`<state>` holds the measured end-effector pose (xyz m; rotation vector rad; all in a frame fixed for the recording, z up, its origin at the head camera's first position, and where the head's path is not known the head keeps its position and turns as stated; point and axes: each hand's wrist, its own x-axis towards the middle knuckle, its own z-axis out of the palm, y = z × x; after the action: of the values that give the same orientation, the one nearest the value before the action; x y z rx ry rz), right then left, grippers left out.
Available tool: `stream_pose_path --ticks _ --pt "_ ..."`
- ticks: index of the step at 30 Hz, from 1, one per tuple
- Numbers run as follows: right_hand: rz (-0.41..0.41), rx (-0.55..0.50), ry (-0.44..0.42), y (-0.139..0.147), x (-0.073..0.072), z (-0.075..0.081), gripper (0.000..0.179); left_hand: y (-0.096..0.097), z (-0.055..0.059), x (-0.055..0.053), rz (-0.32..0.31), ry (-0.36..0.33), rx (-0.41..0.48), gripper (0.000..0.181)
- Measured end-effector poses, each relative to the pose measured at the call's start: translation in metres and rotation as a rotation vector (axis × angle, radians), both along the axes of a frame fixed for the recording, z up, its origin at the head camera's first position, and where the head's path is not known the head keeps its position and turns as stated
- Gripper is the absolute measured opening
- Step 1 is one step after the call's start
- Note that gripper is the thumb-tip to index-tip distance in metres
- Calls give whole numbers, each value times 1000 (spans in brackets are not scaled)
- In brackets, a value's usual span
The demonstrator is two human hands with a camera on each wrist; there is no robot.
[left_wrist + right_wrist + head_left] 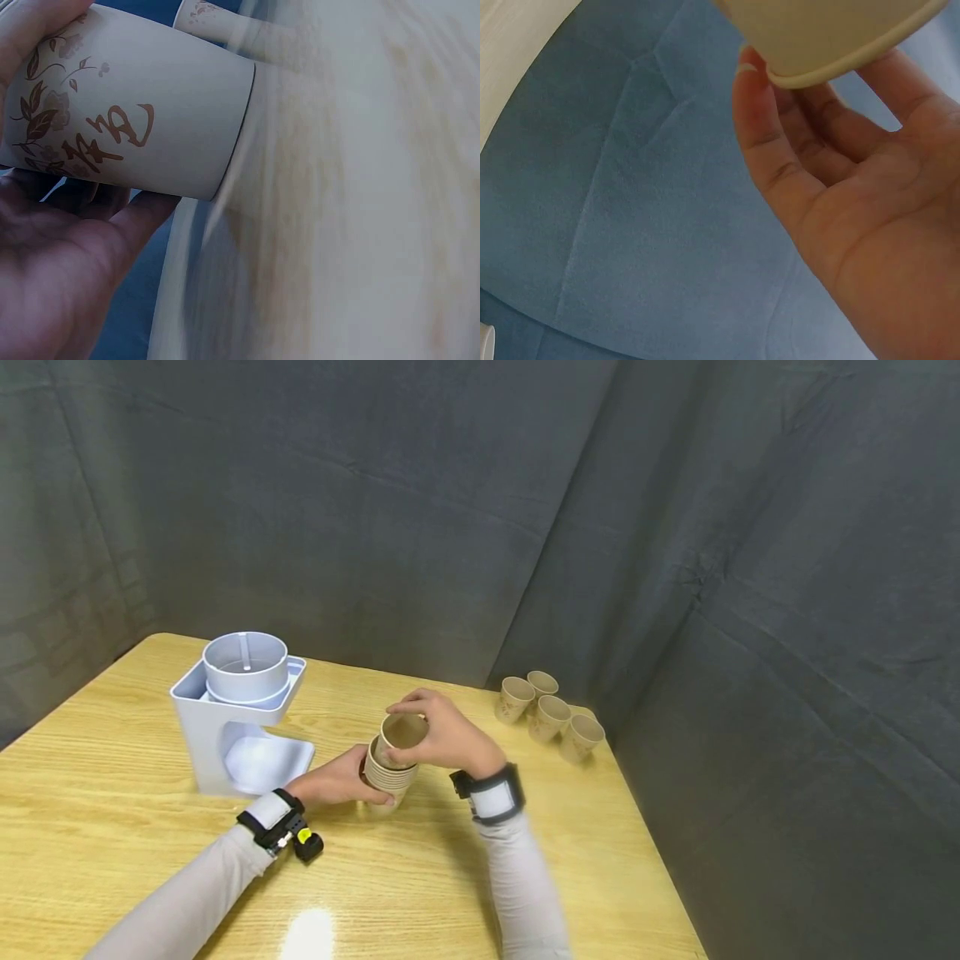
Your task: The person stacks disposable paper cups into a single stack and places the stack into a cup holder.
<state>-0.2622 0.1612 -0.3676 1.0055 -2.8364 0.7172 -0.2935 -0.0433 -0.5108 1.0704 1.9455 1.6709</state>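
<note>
A dark grey curtain (360, 527) hangs behind the wooden table (405, 893) and along its right side. On the table, to my left, stands a pale stand (202, 743) with a round tub (255, 683) in its top. Between the stand and my right arm is the stack of paper cups (392, 777), its mouths upward; I cannot tell whether its base touches the wood. My left hand (341, 779) curls around the stack's side. My right hand (453, 735) pinches the top cup (405, 732) near its rim, fingers and thumb spread across it; it sits higher than the rest. Four single cups (550, 717) stand upright near the table's far right corner. Brown flowers (49, 120) decorate the stack's outer wall.
</note>
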Motion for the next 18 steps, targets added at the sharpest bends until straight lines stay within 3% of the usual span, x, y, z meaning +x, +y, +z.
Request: stream_pose_path --ticks 11,18 --pt "34 154 -45 -17 1 -9 63 -1 2 1 -25 -27 -12 60" --pt "22 160 -52 -18 1 -10 65 -1 2 2 -27 -30 3 60"
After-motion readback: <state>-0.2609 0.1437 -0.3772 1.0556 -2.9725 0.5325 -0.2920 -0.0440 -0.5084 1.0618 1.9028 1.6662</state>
